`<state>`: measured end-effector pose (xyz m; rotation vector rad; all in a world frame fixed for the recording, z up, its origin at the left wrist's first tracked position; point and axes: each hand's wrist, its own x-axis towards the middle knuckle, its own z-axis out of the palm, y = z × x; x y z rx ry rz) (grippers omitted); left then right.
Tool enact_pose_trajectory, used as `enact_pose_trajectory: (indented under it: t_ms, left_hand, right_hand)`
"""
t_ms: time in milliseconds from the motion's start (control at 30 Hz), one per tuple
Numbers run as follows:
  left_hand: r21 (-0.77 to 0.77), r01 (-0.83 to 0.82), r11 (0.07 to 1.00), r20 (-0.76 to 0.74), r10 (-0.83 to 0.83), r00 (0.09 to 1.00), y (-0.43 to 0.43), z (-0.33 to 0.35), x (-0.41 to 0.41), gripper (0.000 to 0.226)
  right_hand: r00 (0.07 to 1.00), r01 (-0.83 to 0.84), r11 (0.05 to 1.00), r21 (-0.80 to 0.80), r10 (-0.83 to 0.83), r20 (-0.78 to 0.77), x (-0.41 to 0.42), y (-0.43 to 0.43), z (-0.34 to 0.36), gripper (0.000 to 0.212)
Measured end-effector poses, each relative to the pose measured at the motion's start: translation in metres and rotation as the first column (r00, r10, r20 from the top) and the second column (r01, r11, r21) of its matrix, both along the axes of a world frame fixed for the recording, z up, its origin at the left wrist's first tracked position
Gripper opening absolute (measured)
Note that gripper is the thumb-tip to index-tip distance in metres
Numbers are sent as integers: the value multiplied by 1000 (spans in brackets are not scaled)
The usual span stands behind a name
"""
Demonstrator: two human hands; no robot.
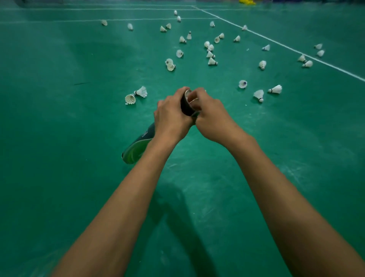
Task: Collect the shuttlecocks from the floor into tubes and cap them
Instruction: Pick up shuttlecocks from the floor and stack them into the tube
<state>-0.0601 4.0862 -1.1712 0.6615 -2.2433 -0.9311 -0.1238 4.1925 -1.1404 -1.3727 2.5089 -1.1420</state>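
My left hand (171, 116) grips a dark tube (185, 104) near its open top; the tube slants down to the left, its green-marked lower end (136, 150) showing below my wrist. My right hand (209, 116) is at the tube's mouth, its fingers curled round a white shuttlecock (192, 100) that sits partly inside the opening. Several white shuttlecocks lie scattered on the green floor beyond, the closest being a pair at the left (136, 95) and three at the right (259, 95).
Green court floor (79, 118) all around, with a white line (296, 50) running diagonally at the upper right and two more across the top. Something yellow (246, 2) sits at the far top edge.
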Motion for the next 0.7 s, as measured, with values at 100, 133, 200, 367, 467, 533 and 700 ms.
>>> enact_pose_trajectory:
  t_ms: [100,133,200,367,467,533,700]
  left_hand:
    - [-58,-67,996,24,69,997,-10,9,4,63]
    - [-68,-88,994,22,89,996,-13,13,4,65]
    - [-69,-100,993,-4,99,995,-16,20,4,65]
    - [-89,8,996,-13,-9,1000,-18,30,3,51]
    - [-134,109,985,25,-107,994,-20,28,3,59]
    - [-169,187,968,81,-175,981,-19,25,3,72]
    - [-189,157,969,156,-129,979,-35,-7,-3,86]
  right_hand:
    - [982,163,976,-146,-175,-76,13,-13,9,47]
    - [966,213,960,-180,-234,-107,17,-15,13,49]
    - [963,223,963,-153,-242,-118,25,-22,23,49]
    - [989,142,978,153,-146,15,17,-36,36,31]
    - [974,147,968,206,-178,142,8,-33,30,21]
    - [956,105,962,251,-167,240,-2,-33,26,24]
    - [926,-105,958,267,-3,377,-22,-56,-1,40]
